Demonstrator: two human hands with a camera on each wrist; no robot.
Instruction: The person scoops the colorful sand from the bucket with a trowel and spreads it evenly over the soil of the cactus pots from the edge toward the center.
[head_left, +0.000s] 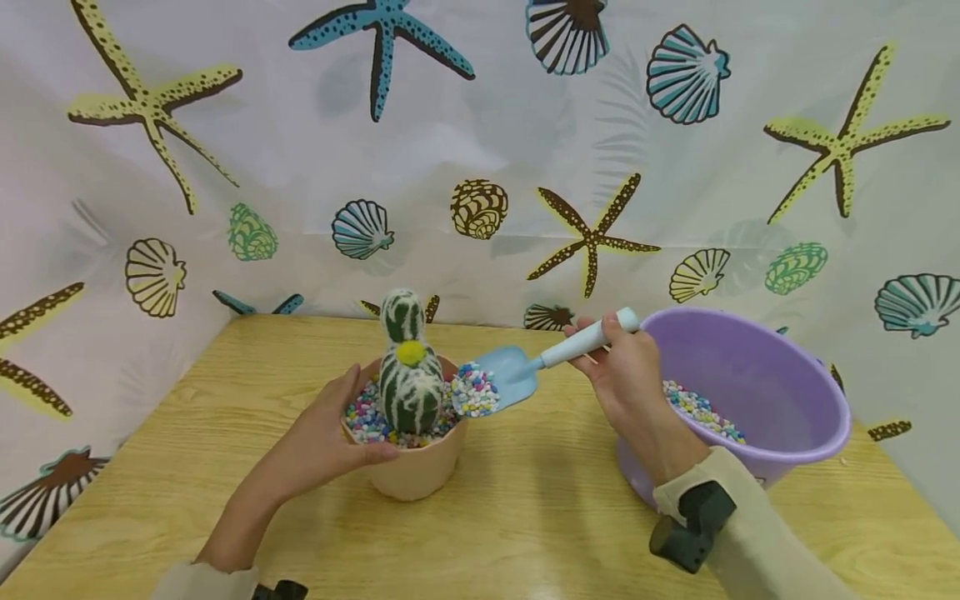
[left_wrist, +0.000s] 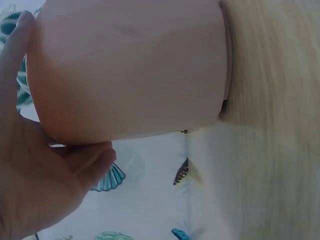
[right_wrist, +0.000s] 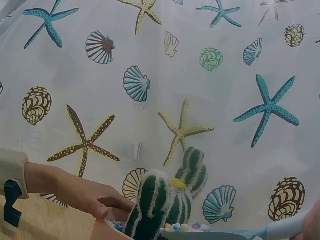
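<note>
A light-blue trowel (head_left: 516, 373) is gripped by its handle in my right hand (head_left: 630, 383). Its blade carries multicoloured pebbles (head_left: 476, 392) and reaches over the right rim of a peach flower pot (head_left: 416, 477). My left hand (head_left: 318, 442) holds that pot, thumb over the front rim and fingers at the left side; the left wrist view shows the fingers curled against the pot wall (left_wrist: 135, 75). Inside stands a green cactus (head_left: 411, 396) with white fuzz and a yellow flower, similar pebbles around its base. In the right wrist view, the blade lies beside the cactus (right_wrist: 150, 205).
To the right stands a purple bucket (head_left: 757, 375) with more pebbles (head_left: 701, 410) in it, close by my right forearm. Everything sits on a wood-grain table (head_left: 525, 533). A white curtain (head_left: 450, 142) printed with starfish and shells hangs behind and at the sides.
</note>
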